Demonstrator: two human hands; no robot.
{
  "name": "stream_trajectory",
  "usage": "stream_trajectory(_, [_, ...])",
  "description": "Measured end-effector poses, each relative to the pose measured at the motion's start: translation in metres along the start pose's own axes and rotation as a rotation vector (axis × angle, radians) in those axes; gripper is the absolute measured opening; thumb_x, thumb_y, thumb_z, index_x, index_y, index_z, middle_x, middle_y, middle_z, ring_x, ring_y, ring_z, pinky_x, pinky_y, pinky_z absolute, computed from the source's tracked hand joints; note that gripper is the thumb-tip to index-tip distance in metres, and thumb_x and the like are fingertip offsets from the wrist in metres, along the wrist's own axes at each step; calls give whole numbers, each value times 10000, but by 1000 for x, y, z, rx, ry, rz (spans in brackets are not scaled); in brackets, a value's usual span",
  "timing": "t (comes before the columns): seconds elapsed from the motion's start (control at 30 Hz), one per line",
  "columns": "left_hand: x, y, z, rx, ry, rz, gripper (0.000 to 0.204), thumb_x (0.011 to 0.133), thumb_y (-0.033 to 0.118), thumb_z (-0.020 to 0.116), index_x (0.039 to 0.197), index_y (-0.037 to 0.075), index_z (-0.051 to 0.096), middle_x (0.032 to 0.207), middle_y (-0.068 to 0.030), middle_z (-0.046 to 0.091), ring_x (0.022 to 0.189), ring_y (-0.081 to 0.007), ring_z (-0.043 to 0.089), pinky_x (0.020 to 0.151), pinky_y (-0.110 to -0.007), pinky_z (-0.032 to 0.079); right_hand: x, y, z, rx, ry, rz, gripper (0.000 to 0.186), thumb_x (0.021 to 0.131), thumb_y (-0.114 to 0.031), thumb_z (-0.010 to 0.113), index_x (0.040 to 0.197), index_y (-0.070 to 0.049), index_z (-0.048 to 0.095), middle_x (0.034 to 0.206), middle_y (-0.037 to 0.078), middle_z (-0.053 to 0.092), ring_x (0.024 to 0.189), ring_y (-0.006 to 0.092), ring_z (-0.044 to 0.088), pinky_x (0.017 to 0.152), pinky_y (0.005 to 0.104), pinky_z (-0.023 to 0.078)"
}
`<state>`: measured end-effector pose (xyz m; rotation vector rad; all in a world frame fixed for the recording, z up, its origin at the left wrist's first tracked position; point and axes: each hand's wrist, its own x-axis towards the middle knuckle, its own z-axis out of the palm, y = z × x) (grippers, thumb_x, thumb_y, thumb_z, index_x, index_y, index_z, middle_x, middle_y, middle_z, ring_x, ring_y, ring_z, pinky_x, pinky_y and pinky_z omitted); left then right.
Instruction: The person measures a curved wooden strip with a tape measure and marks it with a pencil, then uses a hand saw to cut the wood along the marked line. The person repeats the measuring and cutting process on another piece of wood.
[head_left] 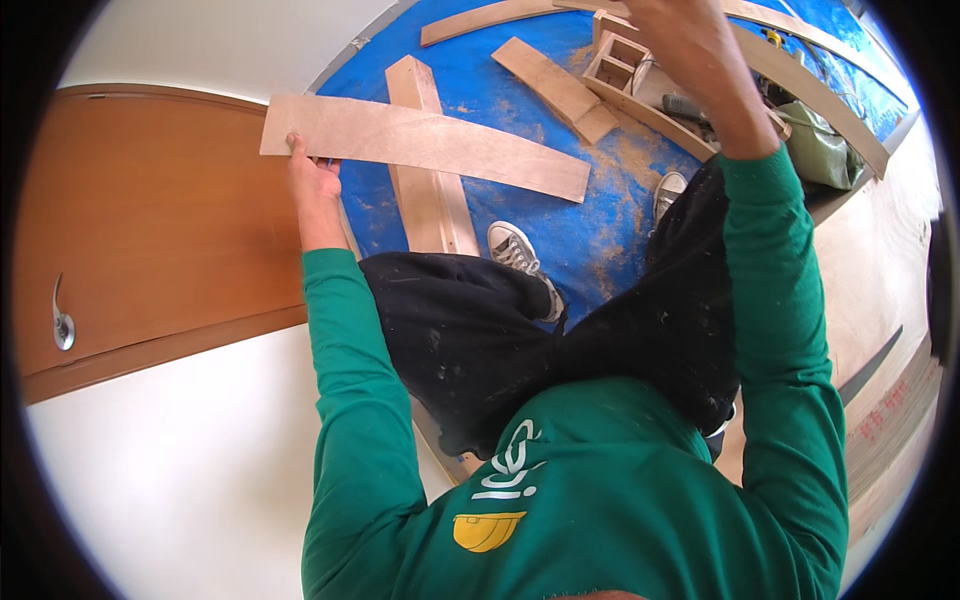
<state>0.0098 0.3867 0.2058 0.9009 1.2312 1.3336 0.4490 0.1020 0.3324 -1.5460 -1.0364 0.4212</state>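
Note:
A thin, flat strip of pale plywood [430,140] stretches across the upper left. My left hand [315,178] grips it near its left end, the thumb on top and the other fingers underneath. Below the strip runs a thick wooden beam [437,215]; whether the two touch, I cannot tell. My right hand [675,35] reaches to the top edge, above an open wooden toolbox [652,116] with compartments. Its fingers are cut off by the frame, so anything in them is hidden. Inside the toolbox lies a dark grey tool [684,105].
Sawdust covers parts of the blue sheet [375,205] on the floor. A short board [558,90] lies left of the toolbox, with a long curved-looking board [825,100] and a green bag [822,145] to its right. On my left is a brown door [150,220] with a metal handle [63,328].

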Motion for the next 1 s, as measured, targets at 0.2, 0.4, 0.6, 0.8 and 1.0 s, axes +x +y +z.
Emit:
stream_trajectory(0.2, [9, -7, -24, -57, 101, -71, 616, 1172, 521, 638, 1697, 232, 493, 1652, -85, 536, 1520, -358, 536, 1264, -647, 466, 4, 5, -7, 11, 51, -15, 524, 1135, -209, 696, 1529, 107, 557, 1186, 157, 725, 1043, 211, 704, 872, 357, 606])
stream_trajectory(0.4, [14, -14, -30, -27, 49, -25, 736, 1161, 578, 633, 1733, 163, 424, 1670, -120, 515, 1535, -381, 524, 1279, -657, 445, 6, 5, -22, 139, -34, 14, 536, 1149, -235, 693, 1538, 106, 552, 1182, 153, 730, 1054, 207, 714, 891, 350, 612])
stream_trajectory(0.6, [14, -11, -25, 219, 45, 132, 629, 1063, 270, 823, 1549, 14, 517, 1403, -183, 698, 1207, -335, 757, 956, -523, 678, 11, 5, -23, 158, -46, 26, 527, 1157, -236, 698, 1539, 98, 553, 1167, 138, 729, 1036, 199, 719, 879, 341, 620])
stream_trajectory(0.8, [2, -1, -10, 306, 116, 244, 528, 959, 104, 811, 1423, -6, 584, 1313, -184, 731, 1074, -301, 795, 788, -451, 686, -8, 9, -2, -7, 45, -55, 521, 1153, -239, 701, 1534, 88, 559, 1148, 127, 722, 1033, 193, 717, 852, 329, 627])
stream_trajectory(1.0, [-4, 3, -2, 307, 158, 182, 555, 961, 98, 792, 1463, -4, 576, 1344, -209, 727, 1121, -336, 798, 834, -464, 703, 13, 23, -15, 121, -54, 57, 518, 1150, -247, 705, 1538, 67, 567, 1170, 141, 723, 1039, 205, 723, 865, 340, 634])
